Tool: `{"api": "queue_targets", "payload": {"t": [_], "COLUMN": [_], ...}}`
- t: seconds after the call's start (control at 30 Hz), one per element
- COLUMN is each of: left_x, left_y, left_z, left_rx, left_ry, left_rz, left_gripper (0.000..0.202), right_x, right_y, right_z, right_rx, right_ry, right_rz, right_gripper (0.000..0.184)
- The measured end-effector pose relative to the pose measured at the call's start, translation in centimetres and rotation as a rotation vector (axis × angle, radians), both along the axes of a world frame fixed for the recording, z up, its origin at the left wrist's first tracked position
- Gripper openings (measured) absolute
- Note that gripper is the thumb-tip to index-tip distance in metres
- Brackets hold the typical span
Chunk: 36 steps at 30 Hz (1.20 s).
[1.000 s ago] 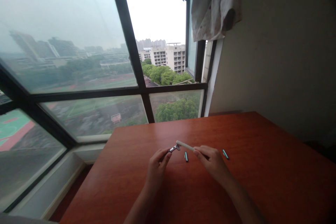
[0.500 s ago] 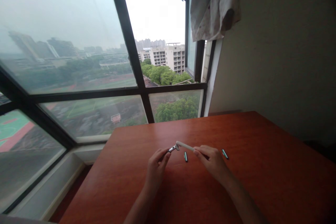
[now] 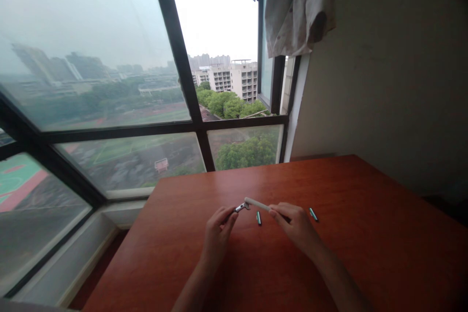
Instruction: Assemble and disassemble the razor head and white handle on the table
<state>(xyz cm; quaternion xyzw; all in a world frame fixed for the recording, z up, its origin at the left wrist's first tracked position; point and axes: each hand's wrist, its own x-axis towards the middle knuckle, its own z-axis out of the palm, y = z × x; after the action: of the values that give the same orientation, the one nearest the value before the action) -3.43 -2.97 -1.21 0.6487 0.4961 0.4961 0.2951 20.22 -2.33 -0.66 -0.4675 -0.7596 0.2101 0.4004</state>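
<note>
My left hand point(image 3: 218, 228) is closed, fingers pinched around a silver razor handle point(image 3: 240, 207) whose bare head points right. In my right hand point(image 3: 294, 224), also closed, is a slim whitish stick point(image 3: 258, 204); its exact kind I cannot make out. The stick's left tip meets or nearly meets the head of the razor handle. Just below the stick, a razor blade cartridge point(image 3: 259, 218) with a green strip lies on the table. A second razor blade cartridge point(image 3: 313, 214) rests to the right of my right hand.
The reddish-brown wooden table point(image 3: 175, 253) spreads under both hands. Beyond its far edge stand dark-framed windows point(image 3: 199, 126), one with an open sash. A pale cloth point(image 3: 300, 9) hangs at upper right, next to a bare wall point(image 3: 383, 83).
The whitish stick's tip has shifted very slightly left and down at the razor handle's head. Both hands stay almost in place, and the cartridges have not moved.
</note>
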Motion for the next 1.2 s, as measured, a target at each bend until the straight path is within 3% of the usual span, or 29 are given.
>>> {"api": "queue_targets", "payload": {"t": [0.5,0.97,1.2], "left_x": [0.32,-0.03,0.17], "left_y": [-0.14,0.04,0.04], "left_z": [0.14,0.07,-0.13], "left_rx": [0.000,-0.052,-0.120], "left_ry": [-0.014,-0.084,-0.124], "left_rz": [-0.026,0.023,0.003], "left_gripper": [0.027,0.026,0.029], "right_x": [-0.16,-0.38,-0.48], "right_y": [0.15,-0.32,-0.04], "right_z": [-0.64,0.12,-0.33], "right_rx": [-0.004,-0.056,-0.020], "right_ry": [-0.023,0.056,0.053], "right_rz": [-0.070,0.075,-0.015], "right_gripper": [0.037,0.029,0.032]}}
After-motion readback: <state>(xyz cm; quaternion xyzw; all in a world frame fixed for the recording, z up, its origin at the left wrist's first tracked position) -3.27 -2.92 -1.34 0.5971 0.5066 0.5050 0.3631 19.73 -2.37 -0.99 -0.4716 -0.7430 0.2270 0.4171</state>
